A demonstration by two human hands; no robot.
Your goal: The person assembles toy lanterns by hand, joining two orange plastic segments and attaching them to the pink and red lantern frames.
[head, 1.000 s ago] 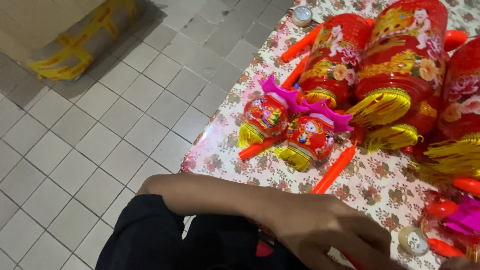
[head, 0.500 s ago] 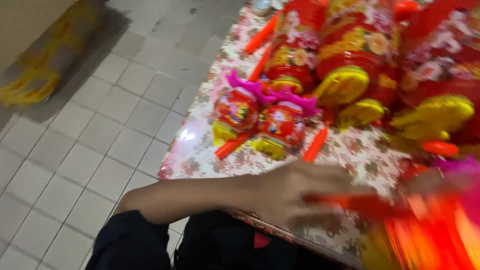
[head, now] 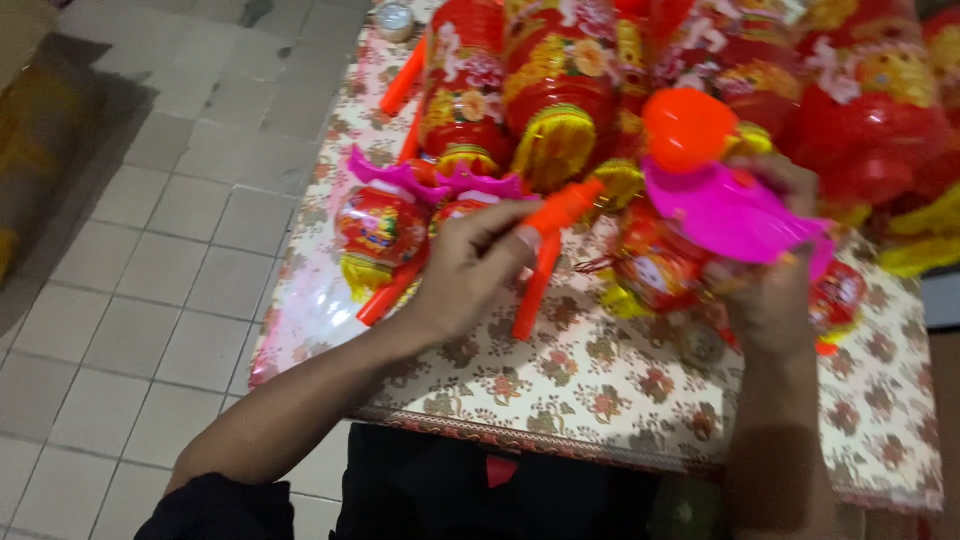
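My left hand (head: 470, 270) holds an orange plastic stick (head: 566, 206) by its end, raised above the table. My right hand (head: 775, 290) grips a small red lantern (head: 655, 270) with a pink plastic top (head: 730, 210) and an orange cap (head: 687, 127). The stick's tip points toward the pink top. Two small red lanterns (head: 380, 225) with pink tops lie just left of my left hand.
Several large red and gold lanterns (head: 560, 80) crowd the back of the table. More orange sticks (head: 535, 290) lie on the floral tablecloth (head: 600, 390). A small round tealight (head: 396, 20) sits at the far corner. Grey tiled floor (head: 150, 280) lies to the left.
My left hand rose from the table's near edge with an orange stick. My right hand came into view, lifting a small lantern with a pink top. The camera shifted right.
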